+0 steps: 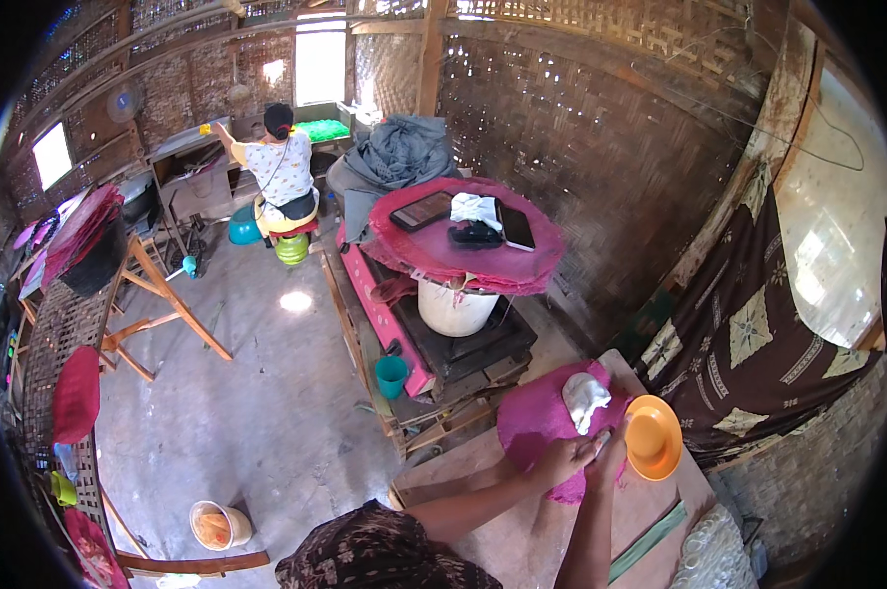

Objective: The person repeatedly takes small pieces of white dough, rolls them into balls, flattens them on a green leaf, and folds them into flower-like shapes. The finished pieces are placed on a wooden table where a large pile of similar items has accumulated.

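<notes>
A wide fisheye view looks down from the head, near a flat pale-brown wooden tabletop (510, 540), facing a brown woven-bamboo wall (600, 167)

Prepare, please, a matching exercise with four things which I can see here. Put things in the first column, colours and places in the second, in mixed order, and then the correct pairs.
Things:
1. Bowl
2. Cup
3. Gas cylinder
4. Round sheet

Colours and places:
A. Green, near the seated person
B. Magenta, at the left hand and right hand
C. Orange, to the right of both hands
D. Teal, beside the pink panel

Pairs: 1-C, 2-D, 3-A, 4-B
</notes>
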The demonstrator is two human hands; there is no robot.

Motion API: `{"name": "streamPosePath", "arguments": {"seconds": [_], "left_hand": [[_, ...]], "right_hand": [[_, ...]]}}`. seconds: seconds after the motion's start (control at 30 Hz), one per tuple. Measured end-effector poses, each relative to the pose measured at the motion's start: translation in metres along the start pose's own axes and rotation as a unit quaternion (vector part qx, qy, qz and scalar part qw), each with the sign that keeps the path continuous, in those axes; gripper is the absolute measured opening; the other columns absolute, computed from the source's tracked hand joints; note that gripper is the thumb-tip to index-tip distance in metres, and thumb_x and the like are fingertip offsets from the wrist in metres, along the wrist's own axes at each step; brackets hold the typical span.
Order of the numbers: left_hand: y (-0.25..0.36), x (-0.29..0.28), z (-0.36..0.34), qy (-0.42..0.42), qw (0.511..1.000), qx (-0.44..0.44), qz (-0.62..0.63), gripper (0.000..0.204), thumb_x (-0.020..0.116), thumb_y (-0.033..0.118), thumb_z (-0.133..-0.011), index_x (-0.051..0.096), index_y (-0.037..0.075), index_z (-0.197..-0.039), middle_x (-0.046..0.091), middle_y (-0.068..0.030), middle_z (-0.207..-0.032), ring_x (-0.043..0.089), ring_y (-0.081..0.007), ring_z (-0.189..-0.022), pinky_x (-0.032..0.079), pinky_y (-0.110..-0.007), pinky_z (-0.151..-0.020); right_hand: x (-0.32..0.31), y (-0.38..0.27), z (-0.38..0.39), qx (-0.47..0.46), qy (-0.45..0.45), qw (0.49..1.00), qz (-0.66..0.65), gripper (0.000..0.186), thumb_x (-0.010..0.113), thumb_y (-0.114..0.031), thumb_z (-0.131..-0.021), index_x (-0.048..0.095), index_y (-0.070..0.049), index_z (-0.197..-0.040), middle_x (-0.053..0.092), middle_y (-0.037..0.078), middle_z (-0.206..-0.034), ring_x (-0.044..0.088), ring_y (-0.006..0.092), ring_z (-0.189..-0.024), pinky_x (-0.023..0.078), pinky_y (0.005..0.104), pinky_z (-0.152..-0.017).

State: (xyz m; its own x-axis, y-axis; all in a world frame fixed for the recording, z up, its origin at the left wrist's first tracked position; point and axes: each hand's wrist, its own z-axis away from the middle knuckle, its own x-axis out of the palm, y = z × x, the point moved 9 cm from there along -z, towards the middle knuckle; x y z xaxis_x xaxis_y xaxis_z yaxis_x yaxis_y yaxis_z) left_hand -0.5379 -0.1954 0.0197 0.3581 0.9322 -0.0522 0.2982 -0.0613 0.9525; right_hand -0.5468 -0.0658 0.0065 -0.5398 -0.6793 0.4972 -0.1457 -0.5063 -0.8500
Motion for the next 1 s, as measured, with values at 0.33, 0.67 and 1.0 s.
{"name": "streamPosePath", "arguments": {"seconds": [0.33,0.67,1.0], "left_hand": [[-0.010,-0.004,0.004,-0.141,0.878,0.130,-0.439,0.048,0.073,0.025,-0.078,0.061,0.011,-0.122,0.050,-0.0065,-0.139,0.044,-0.0338,-0.127,0.032,-0.056,-0.105],[0.051,-0.020,-0.010,-0.053,0.996,0.039,0.058,0.015,0.067,0.016,-0.086,0.068,0.002,-0.090,0.067,-0.0092,-0.076,0.063,-0.0178,-0.068,0.053,-0.036,-0.065],[-0.035,-0.111,0.017,-0.040,0.781,-0.158,0.603,0.063,0.037,0.063,-0.096,0.037,0.018,-0.052,0.039,-0.0002,-0.049,0.042,-0.0174,-0.039,0.035,-0.032,-0.038]], "right_hand": [[-0.079,-0.040,0.013,0.071,-0.021,0.980,-0.182,0.084,0.055,-0.078,-0.076,0.054,-0.006,-0.118,0.059,0.005,-0.107,0.057,0.0213,-0.091,0.047,0.0347,-0.070],[0.014,-0.008,0.114,0.076,-0.219,0.972,0.018,0.068,0.032,-0.058,-0.099,0.052,0.000,-0.130,0.057,0.014,-0.130,0.050,0.0283,-0.121,0.033,0.0444,-0.106],[-0.112,-0.104,-0.003,-0.184,0.036,0.505,0.843,0.078,0.067,-0.069,-0.072,0.060,-0.017,-0.130,0.019,0.019,-0.156,0.004,0.0488,-0.144,0.008,0.0698,-0.110]]}}
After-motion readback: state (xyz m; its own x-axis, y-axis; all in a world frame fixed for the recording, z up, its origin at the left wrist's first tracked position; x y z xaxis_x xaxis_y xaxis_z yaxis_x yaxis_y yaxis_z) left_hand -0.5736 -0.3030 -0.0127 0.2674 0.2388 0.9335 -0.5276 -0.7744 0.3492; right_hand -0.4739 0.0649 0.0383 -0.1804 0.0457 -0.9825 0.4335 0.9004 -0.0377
